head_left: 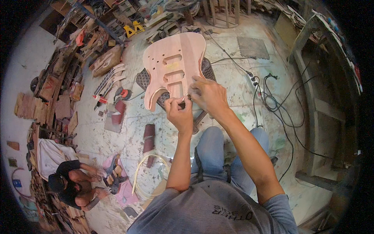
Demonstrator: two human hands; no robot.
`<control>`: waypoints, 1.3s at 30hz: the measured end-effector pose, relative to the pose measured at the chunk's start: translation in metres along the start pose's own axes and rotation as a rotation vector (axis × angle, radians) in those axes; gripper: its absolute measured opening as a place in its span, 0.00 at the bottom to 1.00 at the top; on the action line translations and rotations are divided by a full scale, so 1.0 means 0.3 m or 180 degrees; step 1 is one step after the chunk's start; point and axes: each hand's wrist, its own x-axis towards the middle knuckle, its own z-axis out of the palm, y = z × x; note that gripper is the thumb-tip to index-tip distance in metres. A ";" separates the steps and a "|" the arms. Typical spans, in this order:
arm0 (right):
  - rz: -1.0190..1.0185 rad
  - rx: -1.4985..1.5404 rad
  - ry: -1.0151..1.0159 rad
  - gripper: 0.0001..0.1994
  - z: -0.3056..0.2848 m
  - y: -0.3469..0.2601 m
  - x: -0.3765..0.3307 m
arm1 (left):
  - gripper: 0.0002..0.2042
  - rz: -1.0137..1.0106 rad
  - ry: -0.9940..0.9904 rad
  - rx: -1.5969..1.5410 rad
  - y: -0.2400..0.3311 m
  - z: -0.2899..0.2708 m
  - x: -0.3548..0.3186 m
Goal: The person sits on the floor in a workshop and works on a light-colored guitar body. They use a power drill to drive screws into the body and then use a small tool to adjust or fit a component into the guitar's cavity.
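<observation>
Both hands pinch at the lower edge of the unfinished guitar body (174, 66): left hand (178, 111) and right hand (208, 95) closed on something small (what, I cannot tell). Best to brace the body steady and work with short strokes.

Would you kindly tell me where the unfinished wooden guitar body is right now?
In the head view, the unfinished wooden guitar body sits upper centre, resting on a dark woven stool, with the left hand and right hand at its lower edge.

a pale, paint-spattered tiled floor (237, 82) spreads around a white power strip (252, 79); black cables (280, 113) trail right of it; wood scraps (50, 97) far left; a wooden frame (315, 105) far right.
</observation>
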 end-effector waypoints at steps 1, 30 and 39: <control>-0.0005 0.0001 -0.0025 0.10 -0.003 -0.001 -0.001 | 0.07 0.0037 0.0017 -0.0072 0.000 -0.002 0.000; -0.0200 0.0041 0.0262 0.07 0.025 0.018 -0.014 | 0.06 0.0242 0.0141 -0.0136 -0.014 0.029 -0.013; -0.0281 0.0052 0.0271 0.06 0.026 0.021 -0.018 | 0.07 0.0493 0.0112 -0.0094 -0.003 0.012 -0.003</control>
